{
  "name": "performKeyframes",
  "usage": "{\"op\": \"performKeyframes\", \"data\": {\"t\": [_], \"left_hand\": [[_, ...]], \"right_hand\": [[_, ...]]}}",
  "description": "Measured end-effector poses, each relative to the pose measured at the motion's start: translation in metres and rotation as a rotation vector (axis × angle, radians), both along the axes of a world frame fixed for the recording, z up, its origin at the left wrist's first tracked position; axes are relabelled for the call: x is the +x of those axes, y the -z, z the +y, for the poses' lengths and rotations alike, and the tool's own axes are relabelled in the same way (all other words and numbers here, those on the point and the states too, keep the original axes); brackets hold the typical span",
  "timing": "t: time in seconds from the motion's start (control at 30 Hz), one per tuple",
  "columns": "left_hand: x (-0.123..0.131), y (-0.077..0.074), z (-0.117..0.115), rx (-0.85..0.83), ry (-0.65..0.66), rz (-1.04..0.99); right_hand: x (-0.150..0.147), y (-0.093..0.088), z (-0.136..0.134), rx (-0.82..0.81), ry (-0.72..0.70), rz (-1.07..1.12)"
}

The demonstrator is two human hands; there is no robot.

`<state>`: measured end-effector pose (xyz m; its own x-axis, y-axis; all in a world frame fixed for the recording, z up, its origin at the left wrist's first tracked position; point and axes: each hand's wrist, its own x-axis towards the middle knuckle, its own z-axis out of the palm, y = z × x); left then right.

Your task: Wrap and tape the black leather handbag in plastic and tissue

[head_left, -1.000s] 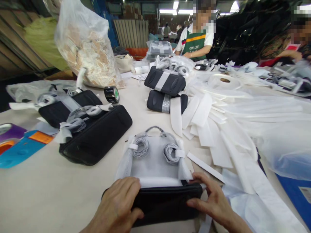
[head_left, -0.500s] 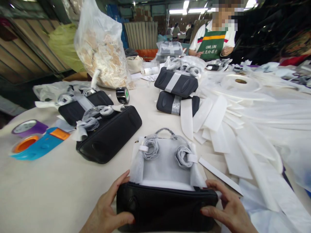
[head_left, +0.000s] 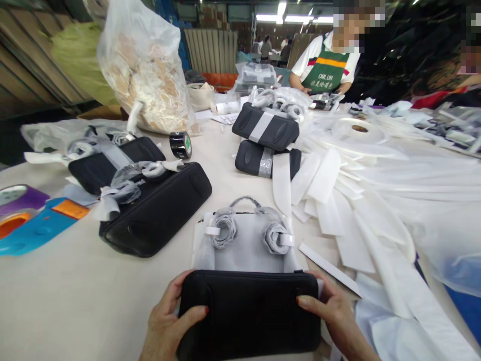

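A black handbag (head_left: 251,316) lies close in front of me, its dark panel tilted toward the camera. My left hand (head_left: 169,316) grips its left end, thumb on the front and fingers behind. At the opposite end my right hand (head_left: 330,308) holds it the same way. Beyond the dark panel spreads the bag's pale wrapped part (head_left: 248,250), with two coils of wrapped strap (head_left: 276,238) fastened by white tabs and a thin wrapped handle (head_left: 244,200) at the top. The fingers behind the bag are partly hidden.
Left are more black bags (head_left: 158,210), a blue tape dispenser (head_left: 41,225) and black tape roll (head_left: 180,145). Two wrapped bags (head_left: 265,125) are stacked ahead. White foam strips (head_left: 349,230) cover the right side. A co-worker in a green apron (head_left: 325,70) stands across the table.
The bag's dark panel has tipped up and now shows more of its face. Both hands stay on its ends. The view has shifted a little to the right.
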<state>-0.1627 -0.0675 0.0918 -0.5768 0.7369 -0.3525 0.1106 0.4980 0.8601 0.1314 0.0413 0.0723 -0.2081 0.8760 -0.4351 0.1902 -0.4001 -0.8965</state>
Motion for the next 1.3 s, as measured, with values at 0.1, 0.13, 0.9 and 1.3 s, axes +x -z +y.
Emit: {"op": "performKeyframes", "data": {"t": [0.1,0.13,0.9,1.3], "left_hand": [[-0.005,0.0,0.005,-0.009,0.067,0.008],[-0.005,-0.003,0.005,-0.008,0.088,0.027],[0.033,-0.001,-0.005,0.063,-0.228,0.13],[0.026,0.004,-0.004,0.158,-0.188,0.035]], "right_hand": [[-0.004,0.001,-0.002,0.033,0.007,0.01],[-0.005,0.0,-0.003,0.052,-0.001,0.001],[-0.022,-0.02,0.015,0.067,-0.04,-0.013],[-0.024,-0.027,0.013,0.073,-0.065,0.168]]}}
